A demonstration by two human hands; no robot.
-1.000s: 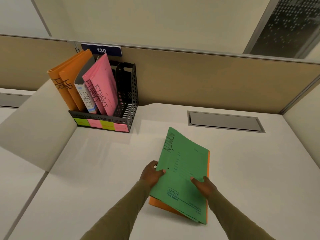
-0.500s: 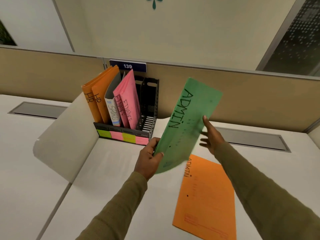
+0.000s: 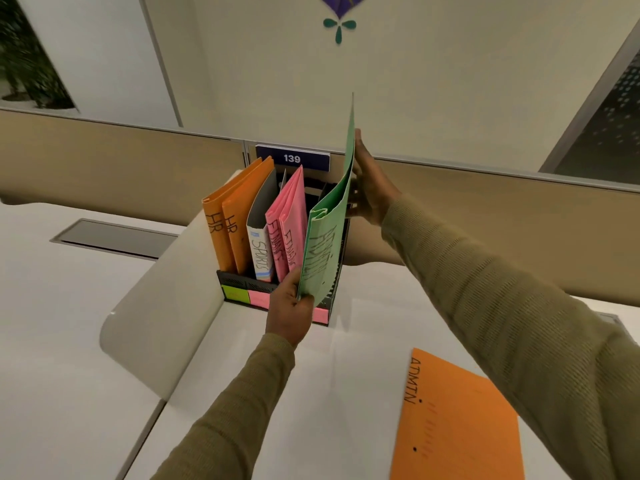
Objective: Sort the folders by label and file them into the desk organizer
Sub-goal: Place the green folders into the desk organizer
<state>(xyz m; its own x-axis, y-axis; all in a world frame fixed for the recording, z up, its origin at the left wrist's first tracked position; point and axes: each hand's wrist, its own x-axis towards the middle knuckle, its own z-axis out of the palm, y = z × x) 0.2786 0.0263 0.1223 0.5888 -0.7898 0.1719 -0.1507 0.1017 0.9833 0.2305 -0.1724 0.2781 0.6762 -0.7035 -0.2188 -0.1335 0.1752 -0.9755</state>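
Note:
A green folder marked ADMIN (image 3: 323, 244) stands upright over the rightmost slot of the black desk organizer (image 3: 239, 284). My left hand (image 3: 289, 311) grips its lower front corner. My right hand (image 3: 369, 187) presses flat against its upper right side. The organizer holds two orange HR folders (image 3: 230, 233), a white SPORTS folder (image 3: 261, 249) and two pink FINANCE folders (image 3: 287, 225). An orange ADMIN folder (image 3: 460, 420) lies flat on the desk at the lower right.
Coloured sticky labels (image 3: 247, 297) run along the organizer's front. A curved white divider panel (image 3: 162, 323) stands left of it. Tan partition walls (image 3: 485, 216) back the desk, with a blue 139 plate (image 3: 292, 158). A grey cable hatch (image 3: 114, 237) sits at left.
Both hands lifted the green ADMIN folder off the orange one, turned it upright and carried it left and forward to the organizer's rightmost slot. The orange ADMIN folder stayed on the desk.

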